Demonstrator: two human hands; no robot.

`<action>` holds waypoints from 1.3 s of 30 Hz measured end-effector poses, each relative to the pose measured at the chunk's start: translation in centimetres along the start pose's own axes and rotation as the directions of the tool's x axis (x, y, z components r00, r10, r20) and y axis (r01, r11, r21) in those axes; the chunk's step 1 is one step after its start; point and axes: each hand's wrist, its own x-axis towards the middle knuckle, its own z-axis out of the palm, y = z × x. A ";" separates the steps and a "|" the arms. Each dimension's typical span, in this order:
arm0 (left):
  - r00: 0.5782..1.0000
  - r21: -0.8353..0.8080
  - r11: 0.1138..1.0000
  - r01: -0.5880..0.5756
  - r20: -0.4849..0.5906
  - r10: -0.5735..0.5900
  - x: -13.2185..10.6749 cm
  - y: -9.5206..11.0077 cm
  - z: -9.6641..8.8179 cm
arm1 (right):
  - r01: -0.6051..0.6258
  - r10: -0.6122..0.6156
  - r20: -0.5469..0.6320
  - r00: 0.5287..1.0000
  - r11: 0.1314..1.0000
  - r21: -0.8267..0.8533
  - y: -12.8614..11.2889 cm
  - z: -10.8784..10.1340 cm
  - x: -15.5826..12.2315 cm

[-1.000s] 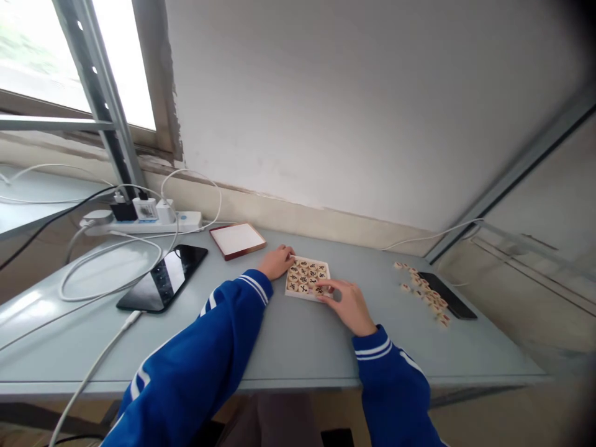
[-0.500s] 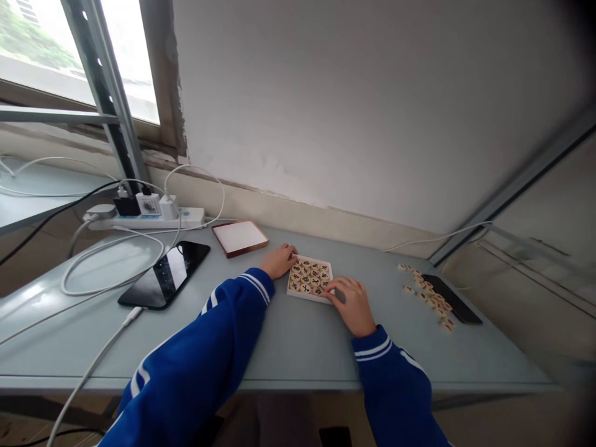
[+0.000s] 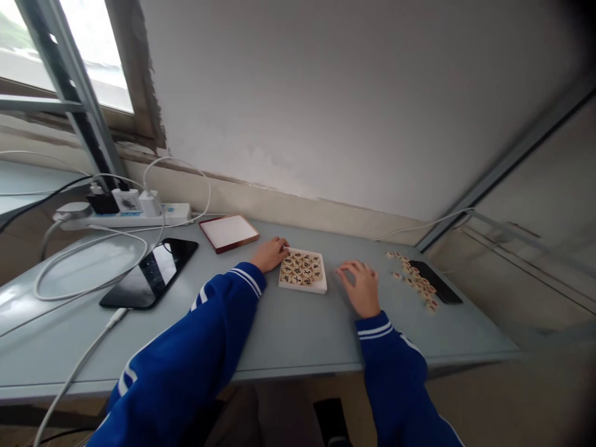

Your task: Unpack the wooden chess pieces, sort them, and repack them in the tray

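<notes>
Desk: grey, against a pale wall; lid and phone at left.
Box: mid-desk, rows of pieces inside.
Left hand: we rest bent fingers on the box's far left corner; pinching or not, we cannot tell.
Right hand: fingertips drawn close; we cannot tell if they hold anything.
Loose pieces: right, beside a black slab.
Change: our right hand has left the box's near right corner, so only our left touches it.
</notes>
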 end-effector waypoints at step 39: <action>1.000 -0.002 1.000 0.010 -0.002 -0.010 0.0 0.0 0.0 | 0.140 -0.151 0.107 0.983 0.985 0.105 -3.0 0.1 -1.7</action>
